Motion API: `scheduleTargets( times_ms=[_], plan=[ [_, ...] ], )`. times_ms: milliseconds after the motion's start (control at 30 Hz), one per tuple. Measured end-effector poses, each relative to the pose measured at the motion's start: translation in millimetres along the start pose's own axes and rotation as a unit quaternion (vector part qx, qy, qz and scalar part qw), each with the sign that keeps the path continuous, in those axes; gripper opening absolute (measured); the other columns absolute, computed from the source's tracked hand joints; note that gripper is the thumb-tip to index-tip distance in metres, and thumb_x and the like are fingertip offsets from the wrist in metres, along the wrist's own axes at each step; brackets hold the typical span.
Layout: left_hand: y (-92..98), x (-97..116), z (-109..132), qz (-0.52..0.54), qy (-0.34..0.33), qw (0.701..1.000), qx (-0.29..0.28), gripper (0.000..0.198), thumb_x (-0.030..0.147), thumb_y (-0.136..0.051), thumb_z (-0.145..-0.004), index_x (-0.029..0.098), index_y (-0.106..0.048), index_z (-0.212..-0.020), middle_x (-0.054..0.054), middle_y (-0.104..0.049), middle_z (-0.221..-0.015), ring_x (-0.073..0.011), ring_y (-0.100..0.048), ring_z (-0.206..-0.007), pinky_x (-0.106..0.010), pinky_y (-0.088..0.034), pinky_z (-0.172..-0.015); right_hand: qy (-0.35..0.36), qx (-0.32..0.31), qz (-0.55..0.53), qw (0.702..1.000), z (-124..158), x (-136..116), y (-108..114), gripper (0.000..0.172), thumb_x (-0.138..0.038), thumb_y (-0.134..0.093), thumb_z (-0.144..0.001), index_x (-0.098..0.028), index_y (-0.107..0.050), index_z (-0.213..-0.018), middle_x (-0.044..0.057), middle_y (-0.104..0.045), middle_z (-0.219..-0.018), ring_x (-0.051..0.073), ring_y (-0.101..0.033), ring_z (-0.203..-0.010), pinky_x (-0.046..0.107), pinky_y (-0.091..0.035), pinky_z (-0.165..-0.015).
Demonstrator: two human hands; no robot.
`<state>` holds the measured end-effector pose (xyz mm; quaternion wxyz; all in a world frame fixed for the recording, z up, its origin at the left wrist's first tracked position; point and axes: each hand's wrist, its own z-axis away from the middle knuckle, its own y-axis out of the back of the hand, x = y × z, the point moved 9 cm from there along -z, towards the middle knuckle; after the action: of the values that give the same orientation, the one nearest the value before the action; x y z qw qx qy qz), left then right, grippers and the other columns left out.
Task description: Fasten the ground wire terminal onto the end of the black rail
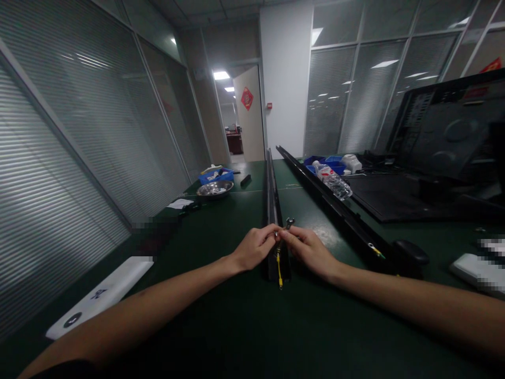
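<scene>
A long black channel-shaped rail lies lengthwise on the green table, and both my hands meet over its near end. My right hand is closed on a small metal wrench, whose open jaw sticks up past the fingertips. My left hand pinches at the same spot, its fingertips touching those of the right; what lies between them is too small to make out. Below the fingers a short yellow wire with a terminal at its end hangs over the rail's near end.
A second black rail lies to the right, beside a plastic bottle. Blue bins and a dark monitor stand beyond. At left are a metal bowl, a blue tray and a long white box.
</scene>
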<state>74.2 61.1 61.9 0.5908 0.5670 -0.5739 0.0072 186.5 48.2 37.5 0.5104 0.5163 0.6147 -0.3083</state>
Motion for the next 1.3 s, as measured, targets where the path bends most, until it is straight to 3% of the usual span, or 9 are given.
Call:
scheduleTargets(
  times_ms=[400,633,900,1133,1300],
  plan=[
    [7.2,-10,-1,0.005,0.038,0.998,0.043,0.029,0.027,-0.042,-0.102,0.017,-0.067,-0.114,0.002,-0.059,-0.075,-0.0127,-0.052,-0.062,-0.022,-0.04,-0.059,0.005,-0.016,-0.008,1.0,2,-12,-4,0.043,-0.058,-0.058,-0.097,-0.017,-0.066,-0.09,-0.005,-0.046,-0.069,0.01,-0.041,-0.059,0.024,-0.031,-0.053],
    [6.7,-9,0,-0.001,0.048,0.998,0.035,0.03,0.027,-0.042,-0.102,0.016,-0.067,-0.113,0.002,-0.059,-0.073,-0.0119,-0.051,-0.06,-0.021,-0.037,-0.056,-0.019,-0.015,0.0,1.0,2,-10,-4,0.045,-0.06,-0.061,-0.094,-0.018,-0.061,-0.077,-0.005,-0.046,-0.064,0.01,-0.041,-0.055,0.025,-0.03,-0.05],
    [6.7,-3,-2,-0.005,0.039,0.999,0.027,0.03,0.028,-0.041,-0.103,0.015,-0.068,-0.11,0.0,-0.064,-0.079,-0.0124,-0.056,-0.065,-0.021,-0.041,-0.06,-0.032,-0.01,-0.02,0.999,3,-4,-4,0.04,-0.058,-0.057,-0.098,-0.019,-0.065,-0.094,-0.007,-0.047,-0.062,0.009,-0.042,-0.051,0.023,-0.032,-0.047],
    [8.9,3,-2,-0.015,0.031,0.999,0.028,0.029,0.027,-0.041,-0.103,0.016,-0.068,-0.108,0.0,-0.065,-0.081,-0.0137,-0.059,-0.068,-0.023,-0.042,-0.064,-0.01,-0.012,-0.004,1.0,2,-9,-3,0.041,-0.057,-0.058,-0.098,-0.018,-0.068,-0.095,-0.004,-0.05,-0.07,0.011,-0.046,-0.057,0.025,-0.037,-0.051],
    [8.8,5,0,-0.006,0.029,0.999,0.015,0.029,0.026,-0.039,-0.102,0.016,-0.066,-0.106,0.001,-0.061,-0.077,-0.013,-0.054,-0.064,-0.023,-0.041,-0.062,0.06,0.011,0.05,0.997,2,-20,1,0.033,-0.047,-0.059,-0.1,-0.018,-0.074,-0.092,0.003,-0.057,-0.095,0.015,-0.056,-0.077,0.028,-0.046,-0.066]
  ],
)
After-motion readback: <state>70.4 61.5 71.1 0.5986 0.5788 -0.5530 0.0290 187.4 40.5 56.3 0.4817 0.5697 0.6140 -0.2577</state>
